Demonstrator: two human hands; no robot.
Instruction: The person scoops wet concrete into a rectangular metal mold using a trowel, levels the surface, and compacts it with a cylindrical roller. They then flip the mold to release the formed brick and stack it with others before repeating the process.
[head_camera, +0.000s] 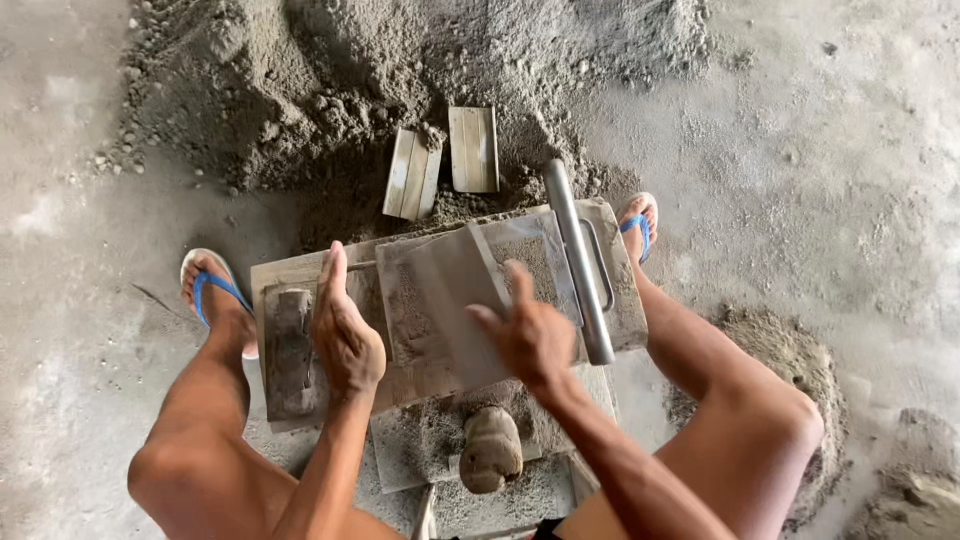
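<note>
Left hand (345, 330): flat, fingers together and extended, edge-on, resting on the left part of the mould (420, 310); grips nothing.

Right hand (528, 335): fingers spread, palm against the plate (455, 300), a grey flat piece tilted up from the mould; whether it grips the plate's edge or only presses on it, I cannot tell.

Mould: grey, cement-caked frame, under both hands and between the two knees.

Bar (577, 262): round metal handle, just right of the right hand, lying along the mould's right side.

Trowel (290, 350): wooden float, just left of the left hand, on the mould's left end.

Stone (490, 450): rounded lump, below the right wrist, on a lower slab.

Boards (445, 160): two small wooden pieces, beyond both hands, half sunk in the sand.

Sand (330, 90): dark damp heap, beyond the boards.

Sandals (215, 290): blue-strapped, one outside each hand, on bare feet.
</note>
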